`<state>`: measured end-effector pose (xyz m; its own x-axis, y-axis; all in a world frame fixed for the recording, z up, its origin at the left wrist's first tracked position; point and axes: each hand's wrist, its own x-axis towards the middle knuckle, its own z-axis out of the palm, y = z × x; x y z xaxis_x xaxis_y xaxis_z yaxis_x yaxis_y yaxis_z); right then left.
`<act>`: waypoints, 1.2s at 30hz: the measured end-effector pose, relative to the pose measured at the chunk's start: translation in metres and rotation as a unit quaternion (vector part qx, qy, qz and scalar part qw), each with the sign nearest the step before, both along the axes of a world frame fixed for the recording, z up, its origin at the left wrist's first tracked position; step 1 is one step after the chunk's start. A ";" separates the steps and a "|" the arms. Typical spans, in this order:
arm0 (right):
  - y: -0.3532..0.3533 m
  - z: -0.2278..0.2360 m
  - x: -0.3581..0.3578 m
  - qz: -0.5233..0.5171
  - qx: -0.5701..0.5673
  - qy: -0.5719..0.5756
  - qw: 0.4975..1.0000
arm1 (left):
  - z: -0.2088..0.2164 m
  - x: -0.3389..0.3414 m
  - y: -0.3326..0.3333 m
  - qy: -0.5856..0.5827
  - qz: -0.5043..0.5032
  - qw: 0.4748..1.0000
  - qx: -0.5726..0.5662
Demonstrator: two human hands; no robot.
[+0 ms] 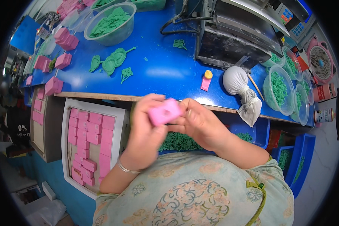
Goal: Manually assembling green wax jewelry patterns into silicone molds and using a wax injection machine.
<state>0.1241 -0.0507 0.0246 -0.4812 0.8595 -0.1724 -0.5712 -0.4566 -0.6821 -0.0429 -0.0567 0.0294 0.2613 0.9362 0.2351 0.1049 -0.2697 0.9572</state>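
Observation:
A pink rubber mould block (pixel 164 112) with a round hollow in its face is held up in front of the blue table's edge. My left hand (pixel 142 126) grips its left side, fingers behind and thumb below. My right hand (pixel 202 122) pinches its right end; both hands are slightly blurred. Beyond them on the table lie green wax pieces: a leaf-shaped group (pixel 113 61) and two small lattice pieces, one nearer (pixel 127 75) and one farther (pixel 179 44). A small pink object with a yellow top (pixel 206 80) and a tied white cloth pouch (pixel 235 81) lie to the right.
Below the table at left, a white tray (pixel 66 150) holds many pink blocks. Blue drawers (pixel 263 133) with green wax pieces sit below the edge. Clear bowls (pixel 279 90), a dark machine (pixel 229 45), a stick (pixel 255 86) and a pink fan (pixel 321 60) stand about the right.

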 end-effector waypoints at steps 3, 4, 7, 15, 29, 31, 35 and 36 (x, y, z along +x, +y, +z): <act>0.003 -0.007 0.003 -0.011 0.027 -0.073 0.997 | 0.004 0.011 -0.004 0.058 -0.083 0.989 0.110; 0.003 -0.008 0.005 -0.001 0.032 -0.083 0.996 | -0.002 0.012 -0.004 0.003 -0.053 0.994 0.091; 0.002 0.007 0.008 0.030 0.122 -0.140 0.982 | 0.018 0.007 0.008 0.246 -0.097 0.952 0.157; 0.003 0.010 0.009 0.080 0.097 -0.063 0.990 | -0.008 0.004 0.002 -0.007 -0.128 0.991 0.038; 0.000 0.019 0.006 0.041 0.454 -0.258 0.852 | -0.006 0.008 0.016 -0.524 -0.059 0.820 -0.223; 0.001 0.025 0.008 0.000 0.562 -0.399 0.724 | -0.014 0.001 0.022 -0.558 -0.073 0.797 -0.220; 0.002 0.024 0.008 0.050 0.577 -0.372 0.725 | -0.009 0.005 0.018 -0.590 -0.098 0.739 -0.311; 0.003 0.026 0.008 0.075 0.581 -0.368 0.722 | -0.010 0.004 0.019 -0.590 -0.098 0.738 -0.312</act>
